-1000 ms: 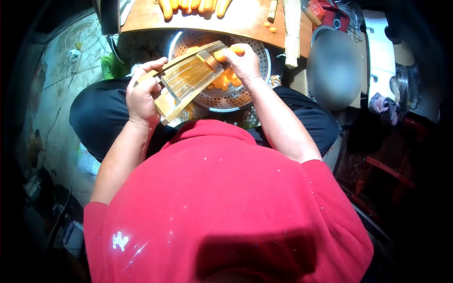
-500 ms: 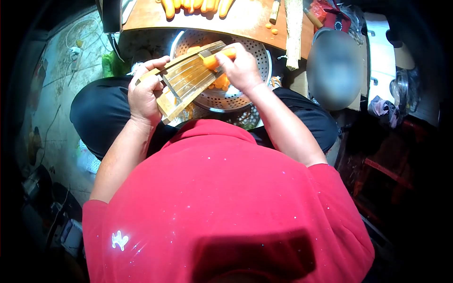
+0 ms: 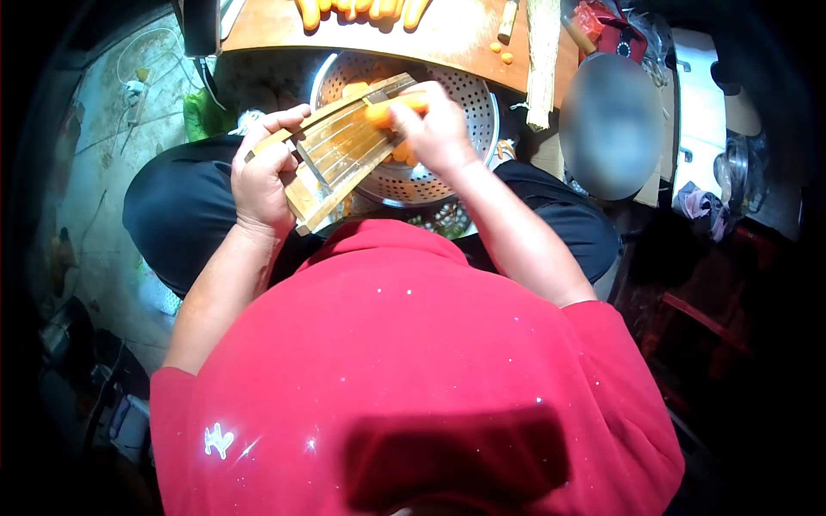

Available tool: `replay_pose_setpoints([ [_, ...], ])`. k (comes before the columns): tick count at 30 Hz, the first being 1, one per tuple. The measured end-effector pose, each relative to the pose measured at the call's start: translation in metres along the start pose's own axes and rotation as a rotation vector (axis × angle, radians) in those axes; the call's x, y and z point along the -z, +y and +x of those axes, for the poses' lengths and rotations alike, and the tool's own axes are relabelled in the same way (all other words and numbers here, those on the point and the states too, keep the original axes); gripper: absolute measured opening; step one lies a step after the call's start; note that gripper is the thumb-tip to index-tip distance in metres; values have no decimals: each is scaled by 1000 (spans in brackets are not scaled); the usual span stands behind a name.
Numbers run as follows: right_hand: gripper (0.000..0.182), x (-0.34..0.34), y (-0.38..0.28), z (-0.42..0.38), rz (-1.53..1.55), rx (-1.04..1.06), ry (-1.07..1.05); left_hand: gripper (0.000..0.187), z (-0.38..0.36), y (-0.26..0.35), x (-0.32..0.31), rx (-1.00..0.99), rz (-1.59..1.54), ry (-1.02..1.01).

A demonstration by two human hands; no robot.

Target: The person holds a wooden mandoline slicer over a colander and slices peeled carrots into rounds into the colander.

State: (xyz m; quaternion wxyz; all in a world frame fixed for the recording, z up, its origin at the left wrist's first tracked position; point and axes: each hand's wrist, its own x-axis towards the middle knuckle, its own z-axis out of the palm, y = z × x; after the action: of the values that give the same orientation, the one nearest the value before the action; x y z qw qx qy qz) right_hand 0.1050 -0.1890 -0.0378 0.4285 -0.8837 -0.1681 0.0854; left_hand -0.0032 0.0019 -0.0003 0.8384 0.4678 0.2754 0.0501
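My left hand (image 3: 261, 185) grips the lower left end of a wooden mandoline slicer (image 3: 330, 144), fingers along its edges. The slicer slants up to the right, its far end over a perforated metal colander (image 3: 471, 93). In my right hand (image 3: 440, 131) is an orange carrot (image 3: 387, 112), held against the slicer's upper part. Orange carrot slices (image 3: 401, 153) lie in the colander below, partly hidden by the slicer and hand.
A wooden table (image 3: 460, 39) stands ahead, with several whole carrots (image 3: 366, 9) at its far edge. Small carrot pieces (image 3: 506, 58) and a pale bristly bundle (image 3: 541, 64) are on its right side. Green leafy matter (image 3: 203, 116) lies on the floor to the left.
The carrot in my right hand has shifted slightly down and left along the slicer. My left hand keeps its hold on the slicer.
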Motion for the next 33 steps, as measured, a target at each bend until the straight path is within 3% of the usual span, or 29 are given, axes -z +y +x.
replay_pose_setpoints([
  [1, 28, 0, -18, -11, 42, 88, -38, 44, -3, 1, -3, -12, -9, 14],
  [4, 29, 0, -14, -9, 26, 84, -6, 44, -3, 1, -2, -10, 29, 1],
  [7, 30, -1, 37, 25, -77, -241, 64, 44, -2, -3, 1, -15, 48, -19],
  [10, 30, 0, 40, 28, -176, -232, 57, 44, -1, 1, 0, -11, 6, -12],
  [15, 36, -1, -22, -20, 43, 77, -82, 44, -7, 4, -7, 0, -13, 23],
  [19, 31, -11, 39, 14, -61, -143, 74, 44, -4, 1, -1, 0, 47, -16],
  [21, 32, -3, 45, 29, -102, -319, 43, 44, -3, 1, -1, -8, 16, -4],
  [23, 33, -4, 40, 23, -140, -282, 45, 45, -1, 0, 4, -9, 32, -25],
  [25, 34, -7, 15, 6, 29, -184, 9, 45, -3, 0, 3, -6, 30, -19],
  [27, 36, -7, -17, -18, 68, 89, -31, 45, -4, -1, 3, 2, 39, -19],
  [29, 38, -8, -14, -19, 71, 109, -26, 44, -3, -1, 3, -2, 46, -19],
  [32, 34, -14, 38, 12, -111, -72, 85, 44, -3, -1, 0, -22, 54, -21],
  [33, 34, -8, 43, 22, -72, -258, 49, 43, -4, -1, -1, -23, 36, -14],
])
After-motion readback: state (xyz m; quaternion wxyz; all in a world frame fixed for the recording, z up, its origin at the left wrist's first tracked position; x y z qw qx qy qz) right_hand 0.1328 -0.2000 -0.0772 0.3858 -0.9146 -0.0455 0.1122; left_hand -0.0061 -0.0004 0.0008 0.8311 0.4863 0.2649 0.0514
